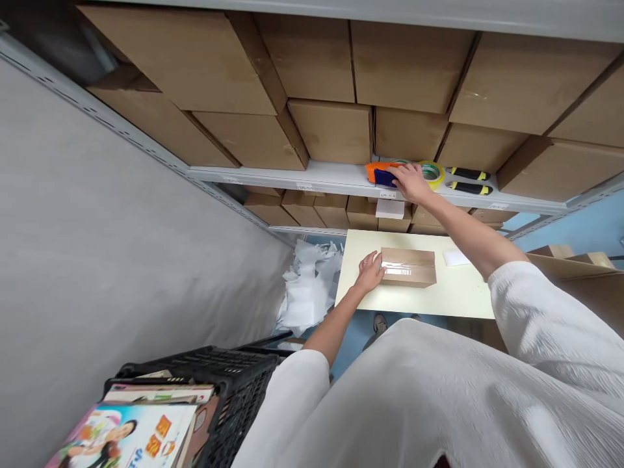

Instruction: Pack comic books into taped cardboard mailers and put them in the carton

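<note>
A small cardboard box [408, 258] lies on the pale yellow tabletop [458, 296], with clear shiny tape along its top. My left hand [371, 272] is at the box's left end, its fingers bent against the edge. Up on the grey shelf, my right hand [413, 182] has its fingers around an orange and dark blue tape dispenser [383, 174]. Just right of that hand is a roll of yellow-edged tape [433, 173], partly hidden by the wrist. Farther right, two black and yellow utility knives [468, 188] lie side by side.
Large cardboard cartons [409, 71] fill the shelf above the tools, and smaller ones [331, 211] stand below. A white flat piece [456, 258] lies on the table. Crumpled white packing sheets [306, 286] are heaped at left. A black crate [244, 383] holds magazines [136, 435] by the grey wall.
</note>
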Available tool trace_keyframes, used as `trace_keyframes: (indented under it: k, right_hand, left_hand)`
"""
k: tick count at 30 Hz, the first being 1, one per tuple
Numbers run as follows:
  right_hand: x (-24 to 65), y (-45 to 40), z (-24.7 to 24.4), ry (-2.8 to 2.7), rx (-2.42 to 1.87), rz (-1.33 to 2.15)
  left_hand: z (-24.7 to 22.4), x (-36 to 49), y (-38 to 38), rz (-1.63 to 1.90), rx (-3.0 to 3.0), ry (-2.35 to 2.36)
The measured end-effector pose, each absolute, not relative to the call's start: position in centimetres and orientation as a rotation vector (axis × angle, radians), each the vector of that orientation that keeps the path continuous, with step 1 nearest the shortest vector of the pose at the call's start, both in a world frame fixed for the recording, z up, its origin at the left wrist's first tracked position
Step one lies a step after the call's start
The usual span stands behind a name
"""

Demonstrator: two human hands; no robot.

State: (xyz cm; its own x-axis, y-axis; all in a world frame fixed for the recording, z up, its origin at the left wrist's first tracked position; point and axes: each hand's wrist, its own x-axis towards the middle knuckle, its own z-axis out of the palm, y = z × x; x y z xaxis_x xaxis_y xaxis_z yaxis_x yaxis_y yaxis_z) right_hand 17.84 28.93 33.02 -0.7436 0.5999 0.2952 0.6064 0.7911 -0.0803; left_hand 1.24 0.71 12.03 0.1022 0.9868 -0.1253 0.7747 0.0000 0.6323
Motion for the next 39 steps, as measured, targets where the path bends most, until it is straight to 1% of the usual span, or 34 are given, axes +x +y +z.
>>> trace_keyframes:
  k: [11,15,19,22,25,28,31,34,39]
  right_hand:
    - [17.7,30.4,31.2,-2.588,-1.047,0.108]
    - [18.2,28.7,32.1,-2.535,-0.990,0.139]
    - [21.6,24.8,31.6,-2.465,-1.055,0.132]
    - [26.2,20.4,28.8,-2.406,-1.199,0.170]
    - [30.8,15.3,24.1,-2.296,-1.345,0.313]
    - [33.6,10.3,19.3,-2.199,-1.529,0.502]
    - [33.9,6.7,15.4,-2.090,-1.667,0.687]
    - [33.0,4.6,12.6,-1.925,-1.700,0.862]
    - [32.2,3.1,10.2,-1.758,-1.656,1.018]
  left_hand:
    - [11.6,0.0,0.8,0.482,1.816,1.712]
    - [11.5,0.1,1.0,0.487,1.821,1.710]
    - [11.6,0.1,1.0,0.481,1.808,1.711]
    - [11.6,0.2,0.8,0.485,1.804,1.709]
    - [11.5,0.6,0.8,0.491,1.812,1.705]
    - [11.5,1.6,1.1,0.509,1.854,1.695]
    - [11.6,3.2,1.4,0.530,1.915,1.662]
    - [11.4,4.7,1.5,0.579,1.910,1.653]
    - [10.5,6.1,1.1,0.726,1.634,1.793]
